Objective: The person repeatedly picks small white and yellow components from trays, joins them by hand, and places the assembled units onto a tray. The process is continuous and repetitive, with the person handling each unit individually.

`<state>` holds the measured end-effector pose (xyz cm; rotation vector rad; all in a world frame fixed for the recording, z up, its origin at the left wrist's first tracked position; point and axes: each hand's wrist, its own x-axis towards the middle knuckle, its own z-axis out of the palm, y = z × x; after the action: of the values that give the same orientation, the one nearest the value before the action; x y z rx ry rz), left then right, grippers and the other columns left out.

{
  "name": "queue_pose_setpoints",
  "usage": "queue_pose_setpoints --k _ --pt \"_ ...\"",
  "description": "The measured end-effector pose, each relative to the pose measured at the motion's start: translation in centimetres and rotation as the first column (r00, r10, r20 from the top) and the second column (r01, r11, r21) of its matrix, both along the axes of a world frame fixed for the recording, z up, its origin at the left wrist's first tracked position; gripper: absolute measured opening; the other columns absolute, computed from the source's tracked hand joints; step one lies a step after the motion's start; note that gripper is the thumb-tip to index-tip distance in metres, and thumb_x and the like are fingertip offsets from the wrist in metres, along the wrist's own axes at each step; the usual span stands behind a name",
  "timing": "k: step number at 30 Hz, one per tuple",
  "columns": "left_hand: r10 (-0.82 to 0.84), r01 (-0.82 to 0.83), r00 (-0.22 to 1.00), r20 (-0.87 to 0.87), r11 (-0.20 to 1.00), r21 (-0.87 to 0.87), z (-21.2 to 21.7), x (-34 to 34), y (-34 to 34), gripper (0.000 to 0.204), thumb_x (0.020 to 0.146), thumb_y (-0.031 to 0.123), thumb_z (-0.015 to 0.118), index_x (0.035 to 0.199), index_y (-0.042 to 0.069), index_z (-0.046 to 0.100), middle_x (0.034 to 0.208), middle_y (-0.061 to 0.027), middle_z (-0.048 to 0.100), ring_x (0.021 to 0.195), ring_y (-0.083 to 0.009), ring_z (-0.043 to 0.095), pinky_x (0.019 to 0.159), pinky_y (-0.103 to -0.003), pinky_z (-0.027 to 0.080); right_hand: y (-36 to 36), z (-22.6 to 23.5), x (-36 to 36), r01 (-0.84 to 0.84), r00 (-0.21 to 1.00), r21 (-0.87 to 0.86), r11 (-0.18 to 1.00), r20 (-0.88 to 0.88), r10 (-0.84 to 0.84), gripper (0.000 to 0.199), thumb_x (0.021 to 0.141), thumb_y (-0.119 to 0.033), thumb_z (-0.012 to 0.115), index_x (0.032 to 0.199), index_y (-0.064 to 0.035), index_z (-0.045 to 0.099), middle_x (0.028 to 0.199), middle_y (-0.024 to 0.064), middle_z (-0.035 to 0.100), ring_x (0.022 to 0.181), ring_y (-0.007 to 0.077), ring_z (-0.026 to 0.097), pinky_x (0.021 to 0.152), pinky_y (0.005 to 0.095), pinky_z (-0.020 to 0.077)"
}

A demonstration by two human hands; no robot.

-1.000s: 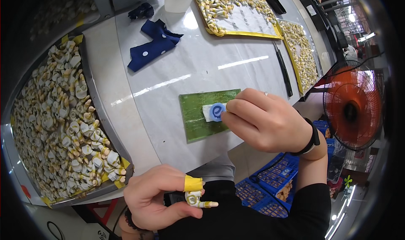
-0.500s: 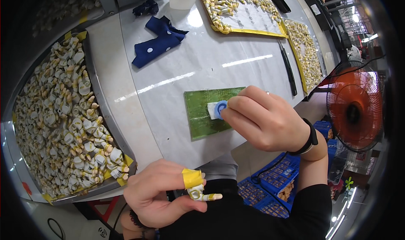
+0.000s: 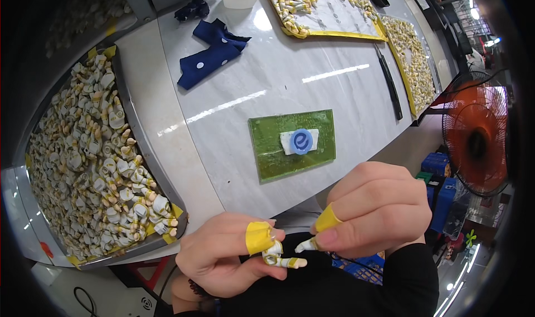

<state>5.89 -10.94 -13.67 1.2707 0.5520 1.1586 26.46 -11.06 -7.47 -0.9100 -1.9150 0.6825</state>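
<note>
Low in the view, my left hand (image 3: pixel 223 255) pinches a small white figurine part (image 3: pixel 274 255) with gold trim and a skin-coloured tip pointing right. Yellow tape wraps its index finger. Just to the right, my right hand (image 3: pixel 379 211) is closed, its taped index finger and thumb gripping a small white arm-like piece (image 3: pixel 305 245) mostly hidden by the fingertips. The two pieces are close but apart. Beyond the hands, a round blue cap-like dish (image 3: pixel 301 142) with a dark curved mark rests on a white pad (image 3: pixel 286 144) upon a green slab (image 3: pixel 267 166).
A big metal tray (image 3: pixel 181 222) heaped with white-and-gold figurine parts stands left. Yellow-edged trays (image 3: pixel 340 36) of small pieces lie at the back right, with black tweezers (image 3: pixel 390 88) nearby. Dark blue dotted cloth (image 3: pixel 209 57) lies behind. An orange fan (image 3: pixel 473 133) stands right.
My right hand has drawn back from the blue dish toward my left hand, and a small white piece now shows at its fingertips. My left hand keeps its figurine part, little moved.
</note>
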Motion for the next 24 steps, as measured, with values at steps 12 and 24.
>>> queue_pose_setpoints --k 12,24 --pt "0.050 -0.042 0.987 -0.150 0.998 0.056 1.1 0.1 -0.5 0.030 0.059 0.014 0.084 0.084 0.005 0.070 0.087 -0.0061 0.068 0.079 -0.0225 0.065 0.068 -0.031 0.054 -0.2 -1.1 -0.5 -0.134 0.991 -0.014 0.991 -0.032 0.133 0.015 0.070 0.002 0.070 0.083 0.0029 0.062 0.079 0.0127 0.062 0.065 0.0237 0.060 0.055 0.0303 0.0512" --pt "0.104 -0.038 0.958 -0.266 0.969 0.243 1.8 -0.3 0.1 0.034 0.057 0.013 0.084 0.086 0.006 0.068 0.086 -0.0047 0.068 0.077 -0.0215 0.065 0.068 -0.028 0.055 0.1 -0.2 -0.7 -0.215 0.976 -0.092 0.972 -0.050 0.211 0.014 0.071 0.004 0.068 0.082 0.0051 0.059 0.082 0.0171 0.062 0.067 0.0271 0.060 0.056 0.0318 0.0510"
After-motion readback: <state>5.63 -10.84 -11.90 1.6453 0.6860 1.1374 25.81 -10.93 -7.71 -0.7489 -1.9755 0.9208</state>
